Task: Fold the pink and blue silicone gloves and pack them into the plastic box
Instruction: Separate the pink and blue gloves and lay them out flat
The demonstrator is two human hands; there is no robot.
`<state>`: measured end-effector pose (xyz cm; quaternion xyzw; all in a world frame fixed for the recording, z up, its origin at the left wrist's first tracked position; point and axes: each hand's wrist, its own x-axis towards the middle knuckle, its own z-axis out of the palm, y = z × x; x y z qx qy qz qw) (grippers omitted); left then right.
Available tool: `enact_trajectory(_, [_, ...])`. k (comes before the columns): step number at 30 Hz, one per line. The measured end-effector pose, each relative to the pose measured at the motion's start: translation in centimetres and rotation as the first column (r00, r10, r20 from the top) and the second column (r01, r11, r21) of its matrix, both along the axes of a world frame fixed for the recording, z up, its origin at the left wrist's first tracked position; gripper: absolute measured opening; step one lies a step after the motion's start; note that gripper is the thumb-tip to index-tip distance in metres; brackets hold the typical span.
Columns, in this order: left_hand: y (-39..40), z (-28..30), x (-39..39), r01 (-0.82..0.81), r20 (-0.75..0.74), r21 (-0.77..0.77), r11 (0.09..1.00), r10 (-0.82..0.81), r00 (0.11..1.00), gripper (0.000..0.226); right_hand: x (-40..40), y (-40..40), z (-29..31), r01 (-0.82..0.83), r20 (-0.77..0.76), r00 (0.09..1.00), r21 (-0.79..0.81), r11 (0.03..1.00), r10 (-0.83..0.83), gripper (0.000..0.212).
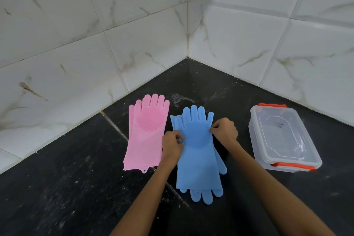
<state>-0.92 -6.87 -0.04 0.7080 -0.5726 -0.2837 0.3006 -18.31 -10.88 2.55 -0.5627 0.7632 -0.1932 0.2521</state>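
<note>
The blue gloves (198, 151) lie stacked on the dark bench (76, 188), the upper one with fingers toward the wall, the lower reversed, its fingers poking out near the person. The left hand (172, 144) pinches the top glove's left edge and the right hand (225, 130) pinches its right edge, each grip closed on the silicone at palm height. The pink gloves (145, 134) sit flat just beside, untouched. The plastic box (281, 138), lid on with 2 orange clips, stands to the right. The silicone looks soft, floppy and slightly grippy, so folding from the edges suits it. A faint dark mark on the lid is unreadable.
</note>
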Motion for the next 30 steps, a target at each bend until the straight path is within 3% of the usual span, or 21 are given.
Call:
enact_trajectory(5, [0.4, -0.4, -0.4, 0.08, 0.02, -0.028, 0.996, -0.08, 0.997, 0.019, -3.2, -0.8, 2.6, 0.042, -0.376, 0.925, -0.039, 0.998, -0.054, 0.01])
enact_trajectory(8, [0.4, -0.7, -0.6, 0.059, 0.059, -0.049, 0.997, -0.056, 0.997, 0.018, -3.3, -0.5, 2.9, 0.008, -0.539, 0.842, 0.001, 1.0, -0.007, 0.029])
enact_trajectory(11, [0.2, -0.6, -0.3, 0.022, 0.148, -0.097, 0.995, -0.008, 0.989, 0.023, -1.8, 0.5, 1.4, -0.174, -0.49, 0.86, -0.019, 0.985, 0.142, 0.032])
enact_trajectory(13, [0.0, -0.2, 0.4, 0.146, 0.273, -0.107, 0.984, -0.112, 0.956, 0.028, -0.8, 1.4, 0.0, -0.288, -0.405, 0.877, -0.01, 0.958, 0.259, 0.028])
enact_trajectory(16, [-0.1, 0.9, 2.1, 0.507, 0.556, 0.003, 0.862, -0.423, 0.716, 0.033, -0.4, 2.6, -1.3, -0.424, -0.398, 0.827, 0.022, 0.905, 0.397, 0.029])
enact_trajectory(18, [0.1, 1.2, 3.4, 0.636, 0.551, 0.101, 0.765, -0.575, 0.604, 0.032, -0.6, 3.2, -1.8, -0.49, -0.394, 0.796, 0.028, 0.871, 0.46, 0.029])
enact_trajectory(22, [1.5, 1.4, 4.3, 0.742, 0.398, 0.204, 0.639, -0.746, 0.533, 0.036, -1.4, 4.0, -2.2, -0.542, -0.385, 0.769, 0.032, 0.84, 0.511, 0.03])
enact_trajectory(25, [2.6, 1.1, 3.7, 0.777, 0.356, 0.136, 0.614, -0.762, 0.54, 0.025, -2.0, 4.5, -2.1, -0.562, -0.366, 0.767, 0.01, 0.827, 0.526, 0.028])
enact_trajectory(30, [3.0, 0.8, 3.1, 0.791, 0.419, 0.072, 0.607, -0.738, 0.529, 0.009, -2.9, 5.6, -1.6, -0.6, -0.352, 0.749, 0.001, 0.8, 0.562, 0.027])
